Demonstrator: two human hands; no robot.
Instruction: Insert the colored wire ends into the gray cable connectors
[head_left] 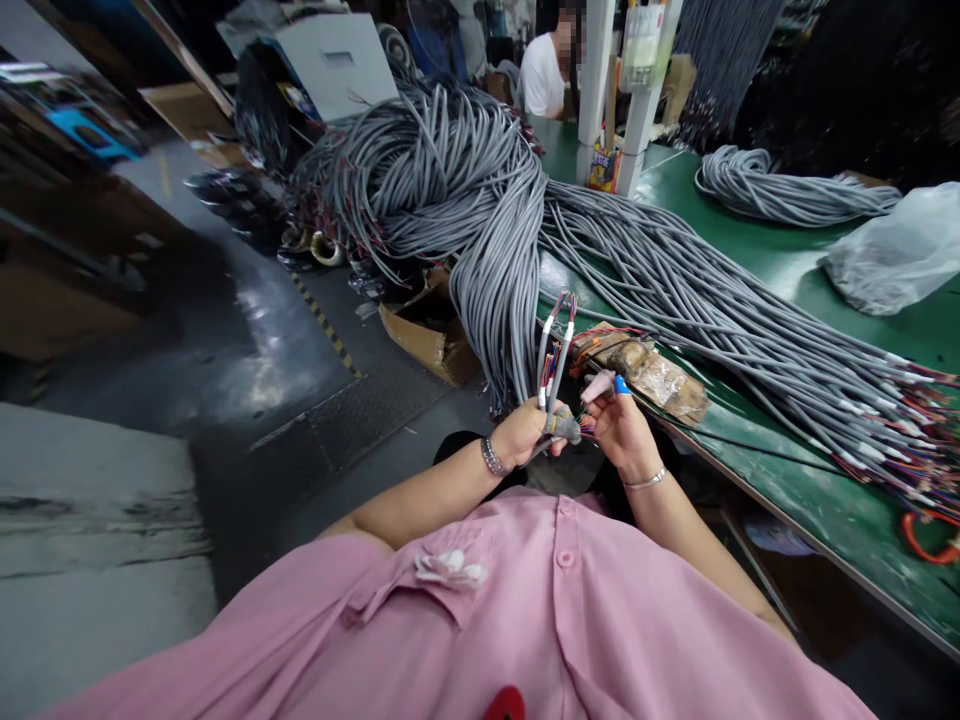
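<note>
My left hand [534, 430] is closed around several grey cables [564, 362], with a grey-and-yellow covering on one finger. The cables stand up out of the grip, with white bands and thin red, blue and orange wires at their ends. My right hand [626, 430] is just to the right, fingers curled at thin coloured wires [588, 427] between the two hands. Its thumb has a blue tip cover, and another finger wears a pale wrap. Just beyond the right hand lies a worn wooden block [660, 380] with clear wrapping, on the table edge.
Long grey cables [697, 280] cover the green table [802, 500], and a large coil [420, 170] spills over its left end. An open carton [424, 335] sits below. Orange handles [926, 545] and a plastic bag [900, 250] lie right. A person in white [541, 75] sits behind.
</note>
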